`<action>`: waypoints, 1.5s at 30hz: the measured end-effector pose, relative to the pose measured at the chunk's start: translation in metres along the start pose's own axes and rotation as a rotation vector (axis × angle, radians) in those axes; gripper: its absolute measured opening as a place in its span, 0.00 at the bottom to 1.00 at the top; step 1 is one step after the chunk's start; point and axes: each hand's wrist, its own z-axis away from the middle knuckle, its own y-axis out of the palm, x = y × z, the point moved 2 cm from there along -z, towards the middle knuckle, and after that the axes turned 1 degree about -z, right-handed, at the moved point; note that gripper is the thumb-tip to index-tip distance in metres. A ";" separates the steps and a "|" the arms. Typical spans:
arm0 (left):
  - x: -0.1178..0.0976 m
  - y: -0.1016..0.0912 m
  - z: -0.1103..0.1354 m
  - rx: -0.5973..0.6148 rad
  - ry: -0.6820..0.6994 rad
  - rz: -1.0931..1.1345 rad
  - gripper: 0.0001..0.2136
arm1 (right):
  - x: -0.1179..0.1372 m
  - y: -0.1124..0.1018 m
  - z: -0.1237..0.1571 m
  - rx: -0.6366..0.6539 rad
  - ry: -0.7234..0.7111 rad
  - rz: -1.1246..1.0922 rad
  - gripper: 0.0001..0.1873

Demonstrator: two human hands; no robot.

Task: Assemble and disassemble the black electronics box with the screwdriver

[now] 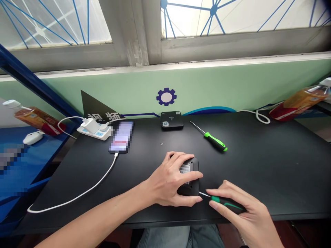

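Head view, lower centre: left hand point(169, 181) clamped over black box point(191, 169), right hand point(244, 215) closed around green screwdriver point(225, 202) just to its right, shaft pointing left, tip at box's lower-right corner.

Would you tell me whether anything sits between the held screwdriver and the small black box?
Nothing visible does. The screwdriver in the right hand points at the near right corner of the black box; the left hand grips the box, thumb just beside the tip.
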 end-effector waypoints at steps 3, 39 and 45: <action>-0.001 0.003 0.001 -0.028 0.033 -0.043 0.26 | -0.006 0.001 0.000 0.008 -0.012 -0.006 0.10; -0.009 0.007 -0.003 -0.055 0.002 -0.158 0.39 | -0.074 -0.096 -0.176 -0.016 0.012 0.473 0.26; -0.005 0.003 -0.003 -0.040 -0.023 -0.103 0.44 | -0.085 -0.077 -0.232 0.030 -0.015 0.473 0.25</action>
